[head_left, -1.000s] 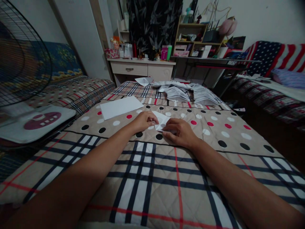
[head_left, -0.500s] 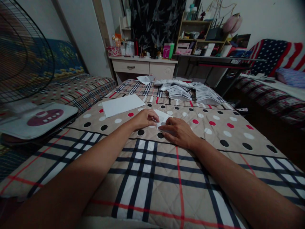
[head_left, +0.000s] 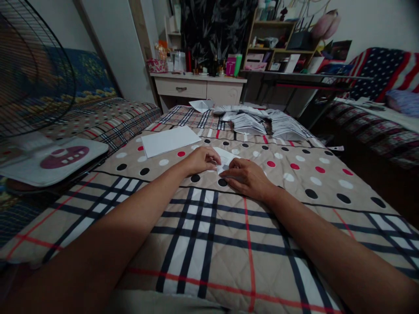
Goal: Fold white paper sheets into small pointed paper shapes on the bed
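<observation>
A small white sheet of paper (head_left: pixel 225 156), partly folded, lies on the bedspread between my two hands. My left hand (head_left: pixel 203 160) is closed on its left edge, fingers curled with the thumb underneath. My right hand (head_left: pixel 246 175) grips the near right side of the same paper, its fingers bent and pressed together. Both hands cover parts of the paper, so its full outline is hidden. Beyond my left hand rests a flat stack of white paper (head_left: pixel 170 141).
Piles of folded white papers (head_left: pixel 250 124) lie at the bed's far end, with one folded paper (head_left: pixel 200 105) to their left. A fan (head_left: pixel 32 78) stands at the left on a white base (head_left: pixel 55 159). Behind the bed is a white dresser (head_left: pixel 193 87) holding bottles.
The view has shifted slightly. Both hands stay on the paper in nearly the same place, and a little more of the paper's middle shows between them.
</observation>
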{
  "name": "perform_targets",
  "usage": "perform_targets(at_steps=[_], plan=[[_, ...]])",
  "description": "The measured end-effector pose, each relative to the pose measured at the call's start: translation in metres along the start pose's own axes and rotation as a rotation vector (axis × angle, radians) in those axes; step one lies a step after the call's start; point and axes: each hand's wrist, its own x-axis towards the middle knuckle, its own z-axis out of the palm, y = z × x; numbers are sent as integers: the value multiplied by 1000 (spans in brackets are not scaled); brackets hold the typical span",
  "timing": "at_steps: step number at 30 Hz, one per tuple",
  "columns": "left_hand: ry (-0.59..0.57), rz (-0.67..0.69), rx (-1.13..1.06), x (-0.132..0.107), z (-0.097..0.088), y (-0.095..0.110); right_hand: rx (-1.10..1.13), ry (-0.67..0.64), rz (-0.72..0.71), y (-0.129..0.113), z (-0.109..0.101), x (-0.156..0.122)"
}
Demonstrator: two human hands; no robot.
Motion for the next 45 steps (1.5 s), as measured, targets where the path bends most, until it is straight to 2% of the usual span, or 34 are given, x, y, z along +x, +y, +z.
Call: perform_targets(at_steps=[5, 16, 21, 26, 30, 34, 45], plan=[[44, 1, 51, 1, 2, 0, -10, -2, 19, 0, 0, -1], [16, -13, 109, 0, 1, 8, 9, 1, 3, -1, 0, 1], [33, -26, 100, 1, 4, 10, -2, 3, -6, -2, 1, 1], [75, -54, 83, 2, 8, 7, -30, 72, -11, -7, 0, 0], [96, -68, 38, 2, 10, 4, -31, 52, -23, -8, 0, 1], [87, -42, 31, 2, 10, 1, -13, 28, -40, -8, 0, 2], [169, 19, 103, 3, 13, -4, -19, 53, -33, -10, 0, 2]])
